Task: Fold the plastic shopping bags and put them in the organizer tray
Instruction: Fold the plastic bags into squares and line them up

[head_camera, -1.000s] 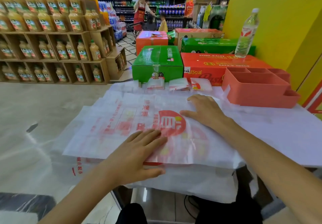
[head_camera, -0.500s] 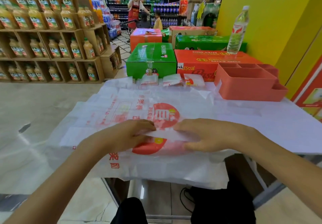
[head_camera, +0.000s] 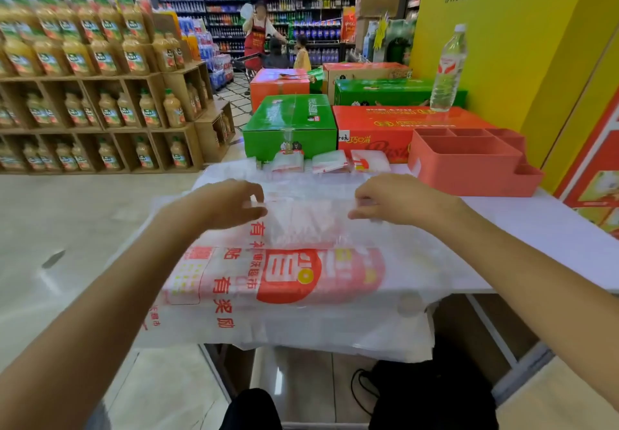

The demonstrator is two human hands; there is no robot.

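A translucent white plastic shopping bag (head_camera: 294, 272) with red print lies on the white table (head_camera: 536, 228), on top of more flat bags that hang over the near edge. My left hand (head_camera: 231, 202) and my right hand (head_camera: 395, 200) each pinch the bag's lifted edge and hold it above the far part of the bag. Three small folded bags (head_camera: 331, 161) sit in a row at the table's far edge. The coral organizer tray (head_camera: 469, 165) with several compartments stands at the far right.
Green (head_camera: 291, 124) and orange cartons (head_camera: 402, 128) stand behind the table, one with a water bottle (head_camera: 449, 68) on it. A yellow wall is at right, juice shelves at left. People stand in the far aisle.
Both hands took hold of the bag's near edge, lifted it and carried it away from me over the bag. The red logo now shows folded.
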